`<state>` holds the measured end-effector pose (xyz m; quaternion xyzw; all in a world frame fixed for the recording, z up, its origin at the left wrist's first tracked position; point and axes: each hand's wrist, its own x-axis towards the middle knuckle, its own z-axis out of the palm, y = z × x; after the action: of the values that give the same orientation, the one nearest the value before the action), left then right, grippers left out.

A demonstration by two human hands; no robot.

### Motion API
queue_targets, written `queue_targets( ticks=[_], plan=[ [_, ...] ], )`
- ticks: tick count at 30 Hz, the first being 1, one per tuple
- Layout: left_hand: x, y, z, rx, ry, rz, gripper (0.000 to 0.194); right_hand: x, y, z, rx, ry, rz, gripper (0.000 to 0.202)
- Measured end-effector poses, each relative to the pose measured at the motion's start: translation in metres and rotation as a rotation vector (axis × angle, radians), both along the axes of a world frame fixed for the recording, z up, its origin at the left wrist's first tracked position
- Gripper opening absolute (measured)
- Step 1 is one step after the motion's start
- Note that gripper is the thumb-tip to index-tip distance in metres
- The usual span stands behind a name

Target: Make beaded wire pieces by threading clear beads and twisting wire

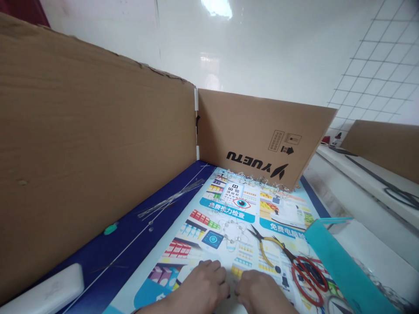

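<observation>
My left hand point(207, 285) and my right hand point(260, 292) are close together at the bottom edge of the head view, low over the printed sheet. Fingers on both are curled in as if pinching. Whatever lies between the fingertips is hidden or too small to name. Just beyond them a loop of clear beads point(233, 231) rests on the sheet point(193, 253). Yellow-handled pliers point(266, 246) lie with jaws apart, up and to the right of my right hand. Scissors with red handles point(309, 279) are further right, overlapping the pliers' area.
Cardboard panels point(98, 131) wall the left side and the back point(248, 131). Thin clear strips point(172, 198) and a green blob point(110, 229) lie at left, near a white rounded case point(49, 290). A teal box point(347, 270) with clear pieces inside stands right. Clear beadwork point(255, 178) lines the back.
</observation>
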<state>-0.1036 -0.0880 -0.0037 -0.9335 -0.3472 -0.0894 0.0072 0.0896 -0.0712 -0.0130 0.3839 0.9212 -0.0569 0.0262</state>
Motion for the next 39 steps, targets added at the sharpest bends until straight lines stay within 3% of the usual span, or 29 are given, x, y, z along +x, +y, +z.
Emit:
queue_targets(
  ticks=[9, 15, 23, 32, 39],
  plan=[
    [-0.003, 0.011, 0.003, -0.024, 0.043, 0.135, 0.005, -0.015, 0.0, 0.028, 0.088, -0.011, -0.085, 0.018],
    [-0.01, 0.015, 0.009, -0.072, -0.026, 0.166, 0.01, -0.02, 0.006, 0.029, 0.061, -0.004, -0.16, 0.016],
    [-0.015, 0.022, -0.01, -0.156, -0.16, 0.231, 0.018, -0.017, 0.012, 0.022, -0.104, 0.107, -0.233, 0.023],
    [-0.017, 0.025, 0.001, -0.428, -0.464, 0.311, 0.02, -0.014, 0.01, 0.019, -0.335, 0.627, -0.406, 0.014],
    [-0.011, 0.027, -0.001, -0.703, -0.709, 0.432, 0.011, -0.018, 0.008, 0.002, -0.719, 1.045, -0.635, 0.015]
  ],
)
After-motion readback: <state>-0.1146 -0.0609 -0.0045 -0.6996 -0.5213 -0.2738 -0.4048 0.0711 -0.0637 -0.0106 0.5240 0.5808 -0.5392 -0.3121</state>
